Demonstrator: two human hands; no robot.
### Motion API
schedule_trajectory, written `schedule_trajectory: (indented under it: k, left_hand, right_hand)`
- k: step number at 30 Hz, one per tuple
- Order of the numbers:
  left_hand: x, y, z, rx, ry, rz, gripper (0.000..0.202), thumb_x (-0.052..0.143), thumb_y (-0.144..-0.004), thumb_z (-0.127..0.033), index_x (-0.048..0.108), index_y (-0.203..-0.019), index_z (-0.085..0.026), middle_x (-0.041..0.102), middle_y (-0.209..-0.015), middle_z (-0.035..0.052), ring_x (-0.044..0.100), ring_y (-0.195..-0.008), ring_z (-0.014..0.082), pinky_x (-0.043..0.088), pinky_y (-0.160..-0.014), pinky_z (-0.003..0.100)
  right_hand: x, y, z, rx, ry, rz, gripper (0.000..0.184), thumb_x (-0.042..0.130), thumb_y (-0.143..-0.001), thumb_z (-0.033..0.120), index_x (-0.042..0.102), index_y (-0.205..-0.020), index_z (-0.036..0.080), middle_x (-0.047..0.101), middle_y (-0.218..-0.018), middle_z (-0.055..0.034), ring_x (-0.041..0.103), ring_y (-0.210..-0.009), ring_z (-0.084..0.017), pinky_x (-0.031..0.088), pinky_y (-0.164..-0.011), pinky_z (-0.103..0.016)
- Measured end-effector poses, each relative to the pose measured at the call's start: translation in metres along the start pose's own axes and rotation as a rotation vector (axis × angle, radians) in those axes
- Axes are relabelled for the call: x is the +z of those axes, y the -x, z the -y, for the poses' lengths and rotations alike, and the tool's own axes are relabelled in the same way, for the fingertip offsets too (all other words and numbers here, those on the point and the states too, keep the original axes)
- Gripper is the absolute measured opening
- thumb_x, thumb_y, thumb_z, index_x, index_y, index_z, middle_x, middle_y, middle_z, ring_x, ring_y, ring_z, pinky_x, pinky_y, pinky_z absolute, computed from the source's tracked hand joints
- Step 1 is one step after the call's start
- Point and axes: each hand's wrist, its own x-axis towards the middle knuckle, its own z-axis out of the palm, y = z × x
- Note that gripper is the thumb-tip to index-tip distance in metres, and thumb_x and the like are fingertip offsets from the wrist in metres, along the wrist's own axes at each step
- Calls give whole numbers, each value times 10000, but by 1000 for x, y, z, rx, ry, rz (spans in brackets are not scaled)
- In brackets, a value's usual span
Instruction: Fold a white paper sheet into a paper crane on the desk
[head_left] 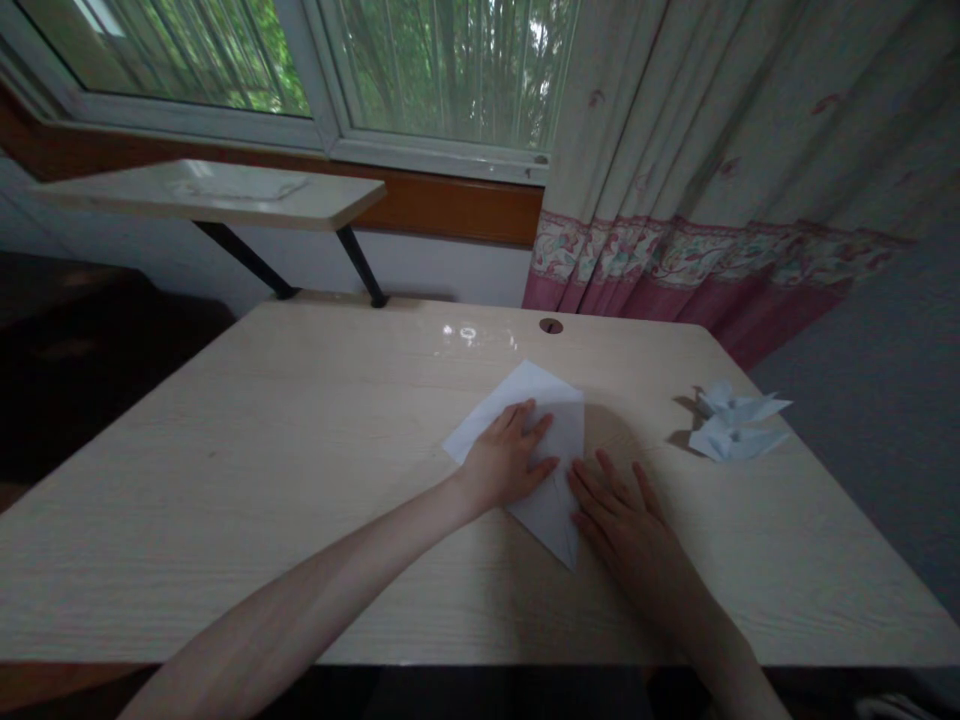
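Note:
A folded sheet of white paper (536, 515) lies on the light wooden desk, with one corner pointing away from me and another toward me. Across its middle rests my left hand (510, 455), fingers spread and pressing it down. My right hand (622, 520) lies at the paper's right edge, its fingers stretched out and apart; the fingertips touch or nearly touch that edge. A faint crease line runs through the lower part of the sheet. Part of the paper is hidden under my left hand.
Two folded paper figures (735, 420) sit near the right edge of the desk (300, 430). A raised shelf (330, 200) on black legs stands at the back left. A round cable hole cover (551, 326) is near the back edge, below a curtain (637, 250).

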Motion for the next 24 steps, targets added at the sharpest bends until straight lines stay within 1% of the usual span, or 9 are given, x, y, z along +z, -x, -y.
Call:
schedule_trajectory:
  k: [4, 6, 9, 14, 17, 21, 24]
  left_hand:
    - [2, 1, 0, 1, -7, -10, 593, 509, -898, -484, 432, -1391, -163, 355, -1469, 154, 338, -1331, 311, 303, -1098, 418]
    - [3, 1, 0, 0, -2, -13, 587, 505, -902, -483, 432, -1390, -165, 357, -1469, 152, 334, -1333, 308, 303, -1098, 419]
    - [2, 1, 0, -2, 5, -16, 581, 504, -904, -477, 437, -1386, -160, 362, -1465, 157, 331, -1335, 308, 310, -1095, 419]
    - [0, 0, 0, -3, 3, -15, 583, 506, -900, -484, 436, -1388, -173, 361, -1464, 145, 337, -1329, 306, 318, -1091, 419]
    - [-1, 0, -1, -6, 1, -11, 582, 505, -901, -484, 439, -1389, -174, 355, -1467, 145, 344, -1325, 312, 321, -1089, 424]
    - [-2, 0, -1, -4, 7, -4, 587, 509, -899, -482, 445, -1389, -164, 351, -1468, 156, 340, -1328, 321, 320, -1091, 423]
    - [-2, 0, -1, -9, 2, -6, 585, 515, -897, -478, 447, -1387, -166, 350, -1471, 155, 336, -1332, 318, 319, -1093, 425]
  right_hand:
    - [4, 2, 3, 6, 33, -30, 434, 348, -972, 248, 437, -1395, 208, 412, -1462, -13, 226, -1408, -278, 136, -1134, -570]
    - [5, 4, 4, 11, 28, -31, 438, 360, -968, 236, 434, -1398, 206, 405, -1465, -15, 208, -1413, -277, 110, -1138, -571]
    - [4, 6, 1, 15, -22, 9, 453, 353, -979, 261, 379, -1428, 207, 369, -1484, -5, 175, -1422, -267, 135, -1138, -573]
    - [-4, 5, -11, 35, -166, 91, 454, 345, -995, 338, 304, -1447, 324, 358, -1486, 65, 68, -1435, -252, 110, -1134, -615]
    - [-5, 5, -14, 52, -249, 128, 462, 331, -1000, 354, 246, -1455, 354, 338, -1497, 59, 36, -1433, -244, 107, -1124, -634]
    - [-1, 9, -12, 72, -322, 172, 488, 312, -1005, 331, 159, -1467, 350, 279, -1522, 45, 19, -1430, -230, 102, -1124, -627]
    - [-2, 9, -16, 59, -371, 203, 494, 307, -1006, 314, 139, -1469, 350, 250, -1533, 39, 19, -1430, -223, 89, -1129, -615]
